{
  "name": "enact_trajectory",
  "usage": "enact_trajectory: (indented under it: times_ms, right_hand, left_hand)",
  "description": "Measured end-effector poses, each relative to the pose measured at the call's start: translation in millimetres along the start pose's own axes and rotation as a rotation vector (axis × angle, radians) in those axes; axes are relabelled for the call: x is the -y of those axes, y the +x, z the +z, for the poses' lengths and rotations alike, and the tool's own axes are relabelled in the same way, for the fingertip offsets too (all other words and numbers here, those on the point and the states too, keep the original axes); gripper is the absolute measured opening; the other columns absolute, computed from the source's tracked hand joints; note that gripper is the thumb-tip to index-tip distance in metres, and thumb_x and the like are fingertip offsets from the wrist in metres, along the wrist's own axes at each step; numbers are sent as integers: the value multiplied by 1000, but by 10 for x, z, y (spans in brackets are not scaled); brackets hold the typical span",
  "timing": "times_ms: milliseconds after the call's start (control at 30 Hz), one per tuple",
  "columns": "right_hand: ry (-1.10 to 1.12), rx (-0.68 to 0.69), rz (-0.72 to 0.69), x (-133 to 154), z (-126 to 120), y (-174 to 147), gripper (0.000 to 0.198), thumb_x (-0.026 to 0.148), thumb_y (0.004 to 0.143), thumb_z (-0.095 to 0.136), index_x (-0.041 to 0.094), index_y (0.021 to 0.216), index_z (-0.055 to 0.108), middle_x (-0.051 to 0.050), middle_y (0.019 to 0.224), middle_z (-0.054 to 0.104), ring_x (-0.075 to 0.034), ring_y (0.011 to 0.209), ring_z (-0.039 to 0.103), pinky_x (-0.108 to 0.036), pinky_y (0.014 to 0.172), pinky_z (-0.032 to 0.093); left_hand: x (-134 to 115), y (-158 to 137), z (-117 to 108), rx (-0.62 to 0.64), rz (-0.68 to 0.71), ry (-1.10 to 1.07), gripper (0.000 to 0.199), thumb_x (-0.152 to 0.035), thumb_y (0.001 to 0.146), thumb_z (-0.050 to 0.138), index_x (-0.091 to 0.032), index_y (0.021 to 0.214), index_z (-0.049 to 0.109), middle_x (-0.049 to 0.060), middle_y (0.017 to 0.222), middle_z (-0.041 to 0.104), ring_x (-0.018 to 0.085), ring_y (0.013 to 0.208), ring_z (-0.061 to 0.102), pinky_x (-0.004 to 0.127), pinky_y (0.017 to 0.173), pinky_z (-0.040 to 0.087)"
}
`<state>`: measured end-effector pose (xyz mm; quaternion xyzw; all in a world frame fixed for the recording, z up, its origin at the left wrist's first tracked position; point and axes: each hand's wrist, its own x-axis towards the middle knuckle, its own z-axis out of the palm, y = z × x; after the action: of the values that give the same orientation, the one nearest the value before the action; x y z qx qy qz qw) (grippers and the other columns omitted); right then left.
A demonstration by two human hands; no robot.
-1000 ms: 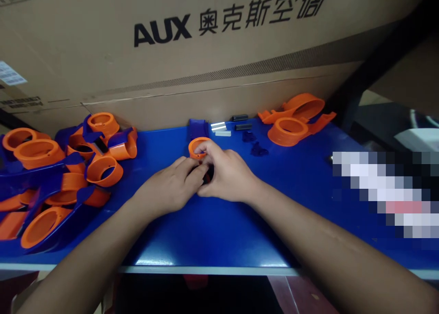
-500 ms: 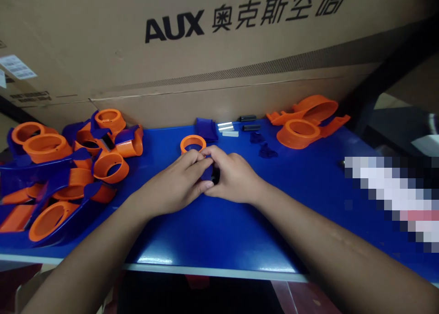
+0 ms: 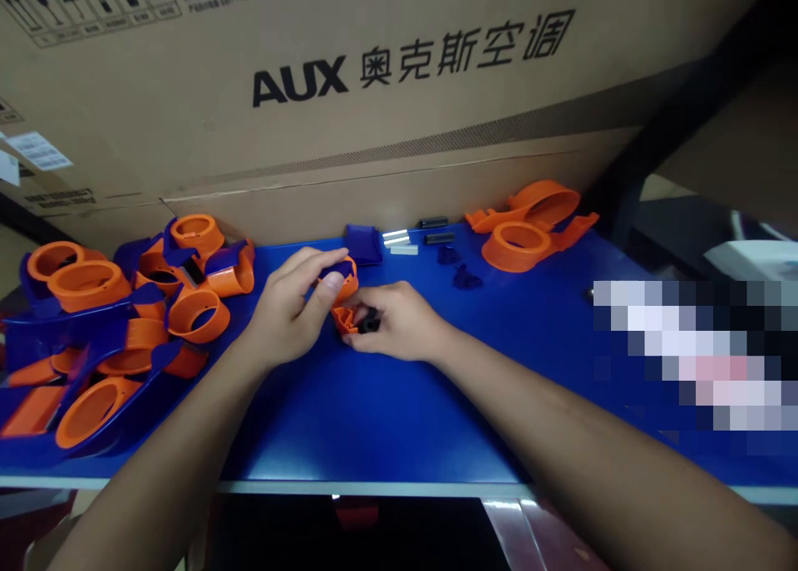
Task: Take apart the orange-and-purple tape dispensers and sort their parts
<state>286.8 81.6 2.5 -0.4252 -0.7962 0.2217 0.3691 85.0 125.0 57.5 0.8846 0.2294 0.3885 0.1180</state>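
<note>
My left hand grips the orange ringed part, its fingers over the top and its thumb on the near side. A ridged orange end, apparently of the same part, shows just below, beside my right fingertips. Between the thumb and fingers of my right hand is a small black roller, held against that ridged end. My fingers cover much of both pieces, so whether the roller sits inside the orange part cannot be made out.
Assembled blue-and-orange tape dispensers are heaped at the left. Toward the back lie a dark blue piece, metal strips, black tubes and small blue parts. More orange ringed parts lie at right. A cardboard box stands behind.
My hands have moved apart slightly. My left hand has shifted left and now holds the orange ringed part, which is raised and turned. The black roller shows more clearly in my right hand.
</note>
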Motion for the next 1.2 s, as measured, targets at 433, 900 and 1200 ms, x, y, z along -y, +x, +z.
enact_trajectory:
  times_ms: [433,900,1200]
  right_hand:
    - [11,-61,-20,-20,79,-68,53,28,74,81,18,124,65,-9,120,74,-30,113,69,-41,95,56]
    - [-38,-39,-27,-76,51,-53,70,35,74,81,18,138,59,-12,143,63,-35,128,61,-46,109,47]
    - [-48,29,-25,-4,-17,-45,50,30,68,87,17,115,72,-7,104,77,-26,94,72,-33,82,53]
  left_hand:
    - [-266,1329,1307,704,293,176,39,-38,103,50,-20,134,63,11,138,63,26,122,56,40,107,40]
    - [-434,1354,1360,811,322,311,38,-38,102,51,-29,137,61,4,142,63,27,118,56,41,100,44]
    - [-327,641,332,57,123,127,34,-37,99,55,-20,127,65,7,118,74,20,105,67,38,97,51]
